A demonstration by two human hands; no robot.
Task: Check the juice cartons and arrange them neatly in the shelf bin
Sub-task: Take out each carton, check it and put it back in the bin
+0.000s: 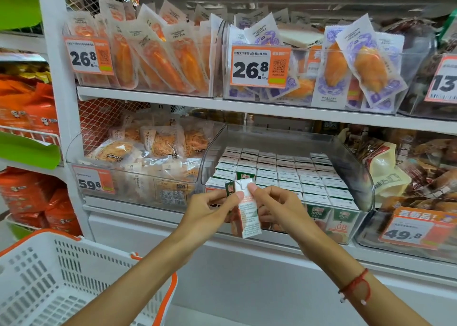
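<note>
Checking step seemingly underway; placing comes next. White basket [61,276] sitting lower left, unused. Left hand [210,209] pinching juice carton [244,214] at top corner, fingers curling behind. Carton hanging upright between both hands, just outside bin front. Right hand [274,207] pinching opposite top corner. Shelf bin [363,177] holding tidy carton rows; next move needing open slot, likely front left.
</note>
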